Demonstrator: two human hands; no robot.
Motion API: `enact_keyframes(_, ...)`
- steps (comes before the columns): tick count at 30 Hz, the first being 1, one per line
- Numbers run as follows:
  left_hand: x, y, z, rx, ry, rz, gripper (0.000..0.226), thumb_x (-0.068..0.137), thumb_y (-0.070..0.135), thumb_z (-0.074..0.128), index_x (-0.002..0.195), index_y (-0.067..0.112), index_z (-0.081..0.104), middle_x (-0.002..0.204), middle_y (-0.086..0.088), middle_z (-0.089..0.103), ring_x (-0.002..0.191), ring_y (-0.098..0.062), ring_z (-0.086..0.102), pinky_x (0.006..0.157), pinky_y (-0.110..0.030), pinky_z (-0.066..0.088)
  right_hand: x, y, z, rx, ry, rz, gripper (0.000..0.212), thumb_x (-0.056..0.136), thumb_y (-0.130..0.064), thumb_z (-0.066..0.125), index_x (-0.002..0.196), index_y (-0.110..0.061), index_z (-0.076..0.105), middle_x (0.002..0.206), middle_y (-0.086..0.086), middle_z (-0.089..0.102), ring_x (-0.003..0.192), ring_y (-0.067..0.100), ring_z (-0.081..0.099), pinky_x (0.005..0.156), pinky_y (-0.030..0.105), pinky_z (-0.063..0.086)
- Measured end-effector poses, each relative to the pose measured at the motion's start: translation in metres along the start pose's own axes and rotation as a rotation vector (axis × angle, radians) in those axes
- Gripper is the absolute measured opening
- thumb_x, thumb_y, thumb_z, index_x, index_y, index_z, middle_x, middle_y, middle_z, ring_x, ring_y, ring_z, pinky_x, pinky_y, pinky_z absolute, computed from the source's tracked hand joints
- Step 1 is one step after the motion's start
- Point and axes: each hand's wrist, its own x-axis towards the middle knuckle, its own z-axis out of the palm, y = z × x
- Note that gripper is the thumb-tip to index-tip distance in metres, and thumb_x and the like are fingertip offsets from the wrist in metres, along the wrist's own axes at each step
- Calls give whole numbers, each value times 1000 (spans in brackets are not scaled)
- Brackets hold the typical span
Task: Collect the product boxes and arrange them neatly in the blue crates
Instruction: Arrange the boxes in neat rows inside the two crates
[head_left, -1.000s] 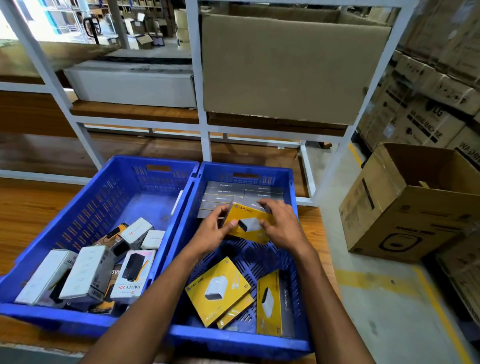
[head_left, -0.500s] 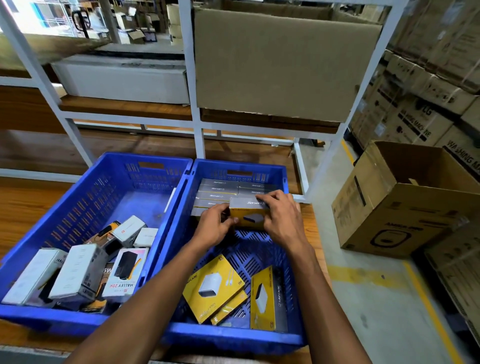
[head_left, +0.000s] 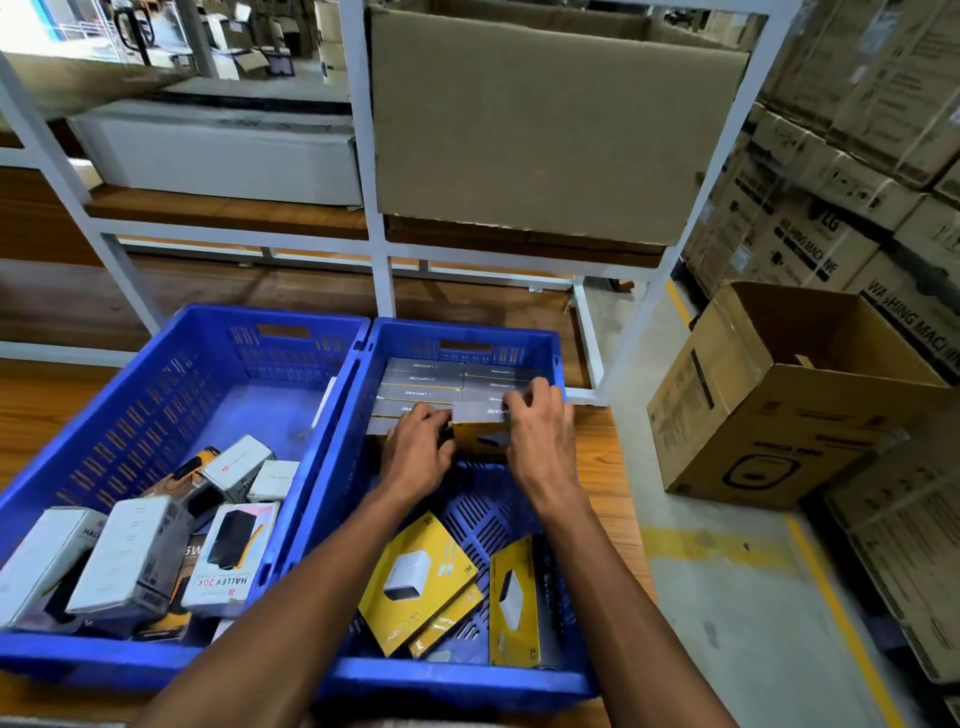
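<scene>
Box (head_left: 480, 434) now upright between both hands' grip.

Two crates sit side by side on the bench (head_left: 31, 415), the left crate (head_left: 156, 395) touching the right crate (head_left: 563, 519). Loose boxes (head_left: 130, 556) lie jumbled in the near half of the left crate. In the right crate, a row of boxes (head_left: 431, 387) stands packed against the far wall, and just before that row both hands hold one upright box (head_left: 480, 434), the left hand (head_left: 418, 457) on its left and the right hand (head_left: 540, 447) on its right. Three flat boxes (head_left: 415, 582) lie at that crate's near end. A shelf rack (head_left: 363, 156) stands behind the crates. An open carton (head_left: 779, 415) sits on the floor to the right.
</scene>
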Motion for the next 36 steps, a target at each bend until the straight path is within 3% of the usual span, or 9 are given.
enact_keyframes(3, 0, 1, 4, 118, -8, 31, 46, 95, 26, 72, 140, 22, 62, 125, 2, 58, 116, -26, 55, 98, -46, 48, -6, -4, 8, 22, -19, 39, 37, 77, 4, 75, 105, -14, 59, 107, 9, 52, 92, 26, 52, 73, 35, 45)
enact_keyframes(9, -4, -1, 14, 195, 37, 42, 38, 95, 27, 68, 132, 25, 59, 120, -1, 59, 110, -26, 56, 93, -45, 50, -8, -7, 14, 30, -146, 64, 56, 76, 2, 79, 123, -11, 50, 125, 13, 50, 113, 31, 51, 82, 35, 55)
enact_keyframes(12, -10, -2, 12, 107, 66, 50, 18, 96, 31, 67, 108, 29, 54, 103, 5, 63, 93, -20, 59, 80, -41, 53, -6, -5, 22, 10, -181, 78, 53, 81, 0, 77, 125, -8, 51, 126, 13, 53, 116, 31, 51, 83, 36, 55)
enact_keyframes(15, -15, -9, 14, 80, -54, 32, 15, 100, 45, 62, 97, 30, 61, 87, 7, 68, 78, -18, 64, 67, -38, 57, -5, -4, 32, 9, -237, 73, 42, 89, 4, 66, 128, -6, 52, 130, 14, 54, 121, 32, 50, 89, 38, 54)
enact_keyframes(18, -20, -17, 22, 101, -244, 76, 19, 102, 40, 59, 112, 27, 69, 100, -1, 75, 92, -24, 70, 78, -41, 60, -5, -5, 38, 3, -279, 53, 34, 95, 4, 58, 128, -6, 55, 130, 14, 53, 123, 32, 52, 89, 39, 55)
enact_keyframes(21, -23, -20, 30, 93, -397, 105, 27, 105, 35, 57, 127, 22, 64, 118, -7, 72, 108, -29, 68, 90, -43, 58, -5, -2, 39, 34, -279, 83, 29, 96, 6, 54, 124, -3, 58, 126, 16, 55, 116, 34, 57, 85, 41, 54)
enact_keyframes(26, -23, -20, 34, 79, -418, 123, 39, 104, 31, 54, 142, 22, 52, 138, -7, 63, 124, -31, 60, 103, -41, 51, -8, 5, 48, 42, -415, 93, 27, 101, -2, 46, 121, -1, 64, 122, 19, 62, 116, 37, 63, 93, 39, 51)
enact_keyframes(32, -24, -17, 33, 83, -489, 107, 52, 107, 30, 49, 156, 16, 39, 155, -8, 48, 142, -30, 46, 119, -40, 39, -9, 5, 56, 53, -509, 88, 36, 98, -6, 57, 134, -1, 56, 135, 19, 54, 123, 34, 57, 102, 39, 49)
enact_keyframes(36, -17, -8, 24, 97, -629, 18, 45, 108, 31, 49, 149, 12, 51, 151, -14, 54, 138, -36, 51, 113, -41, 44, -8, 9, 58, 21, -562, 57, 41, 95, -9, 63, 135, -2, 55, 137, 18, 53, 125, 36, 58, 104, 41, 50)
